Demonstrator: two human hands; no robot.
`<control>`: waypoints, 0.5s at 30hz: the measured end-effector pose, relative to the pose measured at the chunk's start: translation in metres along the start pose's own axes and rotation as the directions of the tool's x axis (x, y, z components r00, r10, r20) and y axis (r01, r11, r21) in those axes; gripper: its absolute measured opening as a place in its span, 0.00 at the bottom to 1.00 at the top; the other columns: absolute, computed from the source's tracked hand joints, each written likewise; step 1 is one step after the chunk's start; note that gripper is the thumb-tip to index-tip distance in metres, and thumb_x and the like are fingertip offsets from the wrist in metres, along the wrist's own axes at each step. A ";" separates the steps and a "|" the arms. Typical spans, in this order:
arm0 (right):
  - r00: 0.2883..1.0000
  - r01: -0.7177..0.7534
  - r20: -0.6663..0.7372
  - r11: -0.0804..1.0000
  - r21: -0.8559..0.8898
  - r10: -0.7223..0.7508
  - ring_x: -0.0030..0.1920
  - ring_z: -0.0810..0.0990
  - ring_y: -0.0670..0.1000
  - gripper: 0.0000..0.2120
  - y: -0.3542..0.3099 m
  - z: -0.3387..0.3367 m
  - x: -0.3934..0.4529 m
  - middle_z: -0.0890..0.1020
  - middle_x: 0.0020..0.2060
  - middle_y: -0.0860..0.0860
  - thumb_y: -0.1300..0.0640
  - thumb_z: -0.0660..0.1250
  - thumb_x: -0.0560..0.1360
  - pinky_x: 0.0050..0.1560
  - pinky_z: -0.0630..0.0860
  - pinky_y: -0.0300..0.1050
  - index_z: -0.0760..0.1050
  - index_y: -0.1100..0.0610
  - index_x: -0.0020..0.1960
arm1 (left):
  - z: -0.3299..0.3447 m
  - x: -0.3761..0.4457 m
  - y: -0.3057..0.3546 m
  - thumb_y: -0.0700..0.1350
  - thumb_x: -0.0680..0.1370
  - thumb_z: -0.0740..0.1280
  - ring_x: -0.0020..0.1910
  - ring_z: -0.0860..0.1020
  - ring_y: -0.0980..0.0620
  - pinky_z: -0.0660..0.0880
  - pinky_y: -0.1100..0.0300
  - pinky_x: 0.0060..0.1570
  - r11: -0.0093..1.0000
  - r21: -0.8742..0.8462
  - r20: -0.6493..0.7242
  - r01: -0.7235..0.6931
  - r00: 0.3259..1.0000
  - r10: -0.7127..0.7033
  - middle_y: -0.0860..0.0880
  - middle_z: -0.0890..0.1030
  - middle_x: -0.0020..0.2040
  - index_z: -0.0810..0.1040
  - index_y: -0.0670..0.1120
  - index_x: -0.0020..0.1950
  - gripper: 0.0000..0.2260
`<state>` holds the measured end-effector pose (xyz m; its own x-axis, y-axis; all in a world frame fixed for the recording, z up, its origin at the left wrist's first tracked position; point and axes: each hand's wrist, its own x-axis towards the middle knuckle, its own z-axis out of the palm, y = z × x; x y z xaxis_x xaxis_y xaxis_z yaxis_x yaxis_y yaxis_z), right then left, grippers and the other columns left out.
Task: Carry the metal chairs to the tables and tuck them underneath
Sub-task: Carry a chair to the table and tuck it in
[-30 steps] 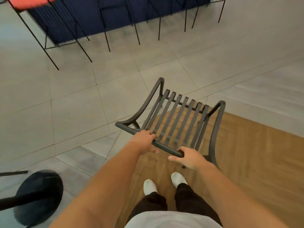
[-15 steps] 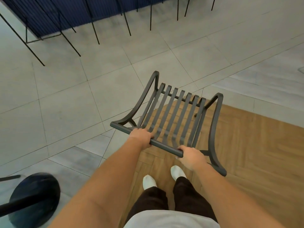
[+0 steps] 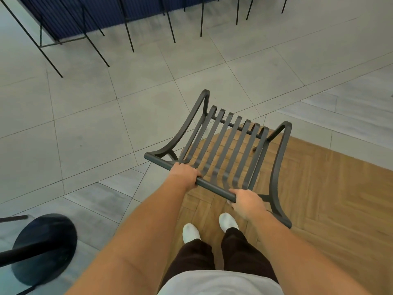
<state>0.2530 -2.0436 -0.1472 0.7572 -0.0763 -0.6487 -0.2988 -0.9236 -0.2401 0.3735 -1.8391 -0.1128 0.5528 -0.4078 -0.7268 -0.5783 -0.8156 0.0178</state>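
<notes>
A dark grey metal chair with a slatted back and seat and curved armrests is right in front of me, seen from above and behind. Both hands hold its round top rail. My left hand grips the rail left of the middle, fingers curled over it. At the rail's right end my right hand wraps round it. The chair's legs are mostly hidden under the seat; one foot shows above the wooden floor. My white shoes stand just behind it.
Thin black metal legs of furniture line a dark blue wall at the top. A round black pedestal base with its post sits at the lower left. Grey tiles cover the left floor, wooden herringbone the right.
The chair and both hands kept their grip while I stepped forward; the black legs by the blue wall shifted up out of frame then back down a little, and the orange seat left view.
</notes>
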 end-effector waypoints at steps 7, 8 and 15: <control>1.000 0.004 0.017 0.996 -0.091 -0.002 0.53 0.82 0.53 0.23 0.001 0.000 -0.004 0.82 0.55 0.48 0.50 0.65 0.82 0.56 0.82 0.50 0.68 0.40 0.76 | 0.008 -0.014 0.010 0.52 0.85 0.63 0.64 0.77 0.45 0.66 0.44 0.70 0.999 -0.012 -0.033 0.052 0.998 -0.052 0.50 0.82 0.61 0.74 0.59 0.72 0.15; 1.000 0.011 0.020 0.994 -0.104 -0.009 0.53 0.82 0.53 0.23 0.001 -0.002 -0.005 0.82 0.56 0.49 0.51 0.65 0.82 0.57 0.82 0.51 0.68 0.40 0.76 | 0.010 -0.016 0.011 0.52 0.85 0.64 0.64 0.77 0.45 0.66 0.44 0.70 0.998 -0.020 -0.039 0.061 0.997 -0.062 0.50 0.82 0.61 0.74 0.59 0.72 0.15; 0.995 0.088 0.063 0.975 -0.203 -0.077 0.55 0.81 0.54 0.22 0.003 -0.007 -0.005 0.82 0.57 0.49 0.53 0.64 0.82 0.58 0.81 0.51 0.69 0.41 0.75 | 0.031 -0.032 0.020 0.52 0.86 0.62 0.64 0.77 0.44 0.65 0.45 0.69 0.985 -0.107 -0.051 0.138 0.988 -0.144 0.49 0.82 0.60 0.74 0.58 0.71 0.13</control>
<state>0.2523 -2.0490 -0.1396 0.7401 0.0186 -0.6722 -0.1069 -0.9837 -0.1449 0.3260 -1.8297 -0.1107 0.6599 -0.3068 -0.6859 -0.4294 -0.9031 -0.0092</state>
